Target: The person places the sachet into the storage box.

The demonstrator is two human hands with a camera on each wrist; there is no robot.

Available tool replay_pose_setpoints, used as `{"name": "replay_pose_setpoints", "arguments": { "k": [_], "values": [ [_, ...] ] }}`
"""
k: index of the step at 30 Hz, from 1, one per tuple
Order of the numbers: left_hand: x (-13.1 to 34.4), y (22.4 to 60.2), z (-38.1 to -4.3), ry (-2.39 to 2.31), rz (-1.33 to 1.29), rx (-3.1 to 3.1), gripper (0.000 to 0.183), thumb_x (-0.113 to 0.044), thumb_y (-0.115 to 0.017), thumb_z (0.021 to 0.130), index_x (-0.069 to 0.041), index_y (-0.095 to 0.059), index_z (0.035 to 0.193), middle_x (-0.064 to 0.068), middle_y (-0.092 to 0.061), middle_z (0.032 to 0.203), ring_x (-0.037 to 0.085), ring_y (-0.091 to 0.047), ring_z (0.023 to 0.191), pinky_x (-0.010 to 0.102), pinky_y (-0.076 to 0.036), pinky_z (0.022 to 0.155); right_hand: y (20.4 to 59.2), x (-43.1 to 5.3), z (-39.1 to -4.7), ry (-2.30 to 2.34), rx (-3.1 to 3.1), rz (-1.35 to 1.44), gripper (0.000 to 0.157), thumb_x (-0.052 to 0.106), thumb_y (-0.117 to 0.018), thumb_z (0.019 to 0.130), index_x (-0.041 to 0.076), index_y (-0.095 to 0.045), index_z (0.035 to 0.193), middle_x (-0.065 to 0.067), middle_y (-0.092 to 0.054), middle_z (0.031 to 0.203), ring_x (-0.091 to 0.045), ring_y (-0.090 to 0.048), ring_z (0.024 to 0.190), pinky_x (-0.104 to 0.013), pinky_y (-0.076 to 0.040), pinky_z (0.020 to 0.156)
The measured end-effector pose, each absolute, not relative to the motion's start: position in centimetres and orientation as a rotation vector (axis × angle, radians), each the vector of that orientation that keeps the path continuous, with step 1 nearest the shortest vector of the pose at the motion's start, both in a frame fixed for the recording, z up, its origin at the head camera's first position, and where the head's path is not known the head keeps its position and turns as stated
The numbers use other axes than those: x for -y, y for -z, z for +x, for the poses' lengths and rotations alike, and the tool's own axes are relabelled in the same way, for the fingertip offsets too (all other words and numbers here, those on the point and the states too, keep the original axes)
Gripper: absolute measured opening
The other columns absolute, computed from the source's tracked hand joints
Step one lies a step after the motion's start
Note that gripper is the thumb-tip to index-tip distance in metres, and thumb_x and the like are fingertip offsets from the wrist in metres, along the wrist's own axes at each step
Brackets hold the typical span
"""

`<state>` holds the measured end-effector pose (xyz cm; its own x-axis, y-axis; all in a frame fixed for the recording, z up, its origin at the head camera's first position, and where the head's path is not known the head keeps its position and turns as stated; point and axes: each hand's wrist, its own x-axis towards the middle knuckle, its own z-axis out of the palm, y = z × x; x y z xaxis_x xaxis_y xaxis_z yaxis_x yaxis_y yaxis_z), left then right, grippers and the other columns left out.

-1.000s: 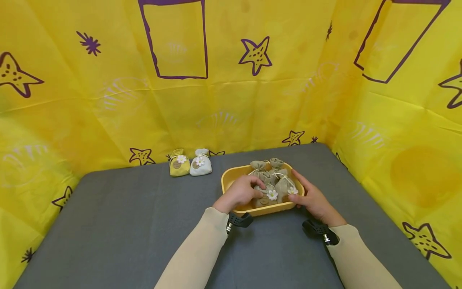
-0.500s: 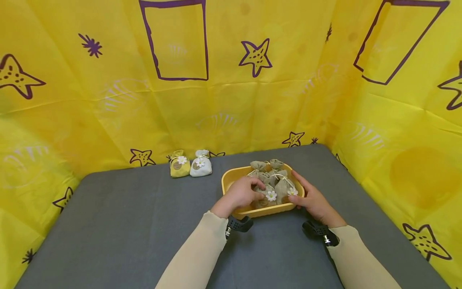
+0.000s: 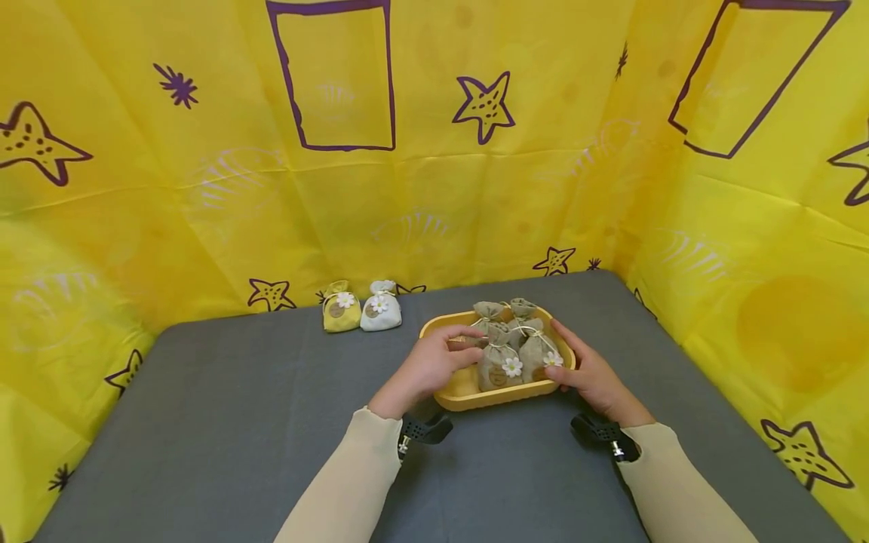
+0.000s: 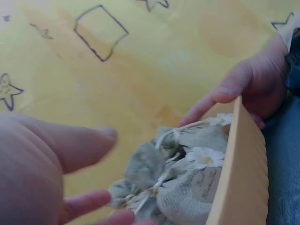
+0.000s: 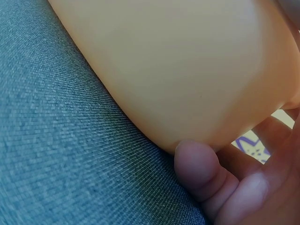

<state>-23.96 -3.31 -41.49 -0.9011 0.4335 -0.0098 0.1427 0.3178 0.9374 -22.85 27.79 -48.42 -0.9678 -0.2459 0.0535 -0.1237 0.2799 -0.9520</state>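
Observation:
A yellow plastic tray [image 3: 505, 396] holds several grey-beige drawstring pouches. The front-left pouch [image 3: 494, 374] stands upright, with a white flower and a round brown label. Beside it leans the front-right pouch [image 3: 536, 353]. My right hand [image 3: 597, 383] grips the tray's right end, thumb over the rim; in the right wrist view its fingers [image 5: 197, 166] lie against the outer wall. My left hand [image 3: 431, 366] hovers over the tray's left part, thumb and fingers spread beside the front-left pouch, holding nothing. The left wrist view shows a wide gap between its thumb and fingers [image 4: 89, 204].
A yellow pouch [image 3: 342, 317] and a white pouch [image 3: 382, 317], both with flowers, stand side by side at the back edge of the grey table [image 3: 224, 422]. Yellow patterned cloth [image 3: 421, 188] hangs behind and along the sides.
My left hand has let go of the front-left pouch and drawn back to the left, its fingers opening. That pouch's top now shows. The right hand stays on the tray.

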Motion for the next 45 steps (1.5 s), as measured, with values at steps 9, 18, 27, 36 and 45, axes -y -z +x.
{"name": "replay_pose_setpoints", "arguments": {
  "k": [9,18,27,36,45],
  "values": [
    [7.8,41.1,-22.5,-1.945,0.435,-2.158,0.039,-0.010,-0.070,0.094,-0.002,-0.062,0.131,0.024,-0.057,0.132,0.030,-0.061,0.116,0.039,-0.055,0.084,48.3,-28.0,-22.9,1.786,-2.427,-0.342,0.084,0.023,-0.072,0.092,0.026,-0.023,0.160,-0.018,-0.035,0.146,-0.030,-0.056,0.089,-0.033,-0.052,0.062],
    [15.4,43.7,-21.8,-1.963,0.261,-2.159,0.051,-0.010,-0.073,0.092,-0.001,-0.054,0.139,0.024,-0.048,0.142,0.035,-0.053,0.124,0.043,-0.053,0.087,48.6,-28.0,-22.8,1.799,-2.413,-0.356,0.085,0.024,-0.073,0.091,0.024,-0.024,0.160,-0.020,-0.038,0.143,-0.027,-0.057,0.082,-0.033,-0.052,0.062],
    [23.6,46.3,-22.4,-1.904,0.086,-2.174,0.068,-0.013,-0.070,0.095,0.001,-0.034,0.151,0.025,-0.028,0.154,0.042,-0.049,0.125,0.043,-0.052,0.089,48.8,-28.0,-22.8,1.808,-2.407,-0.349,0.085,0.024,-0.073,0.091,0.024,-0.024,0.160,-0.020,-0.038,0.142,-0.027,-0.057,0.079,-0.032,-0.052,0.061],
    [26.5,46.9,-24.4,-2.036,-0.098,-2.221,0.071,-0.014,-0.070,0.095,-0.001,-0.031,0.154,0.021,-0.026,0.155,0.032,-0.052,0.122,0.040,-0.053,0.088,48.5,-27.8,-22.7,1.804,-2.417,-0.349,0.084,0.023,-0.073,0.091,0.024,-0.024,0.160,-0.020,-0.038,0.142,-0.026,-0.057,0.079,-0.032,-0.051,0.060],
    [26.2,47.4,-28.1,-2.160,-0.155,-2.167,0.074,-0.008,-0.068,0.096,-0.004,-0.027,0.157,0.019,-0.017,0.159,0.036,-0.032,0.138,0.039,-0.051,0.091,48.6,-27.8,-22.7,1.797,-2.429,-0.351,0.085,0.023,-0.073,0.091,0.023,-0.024,0.160,-0.019,-0.037,0.143,-0.028,-0.057,0.082,-0.032,-0.051,0.061]
  ]
}}
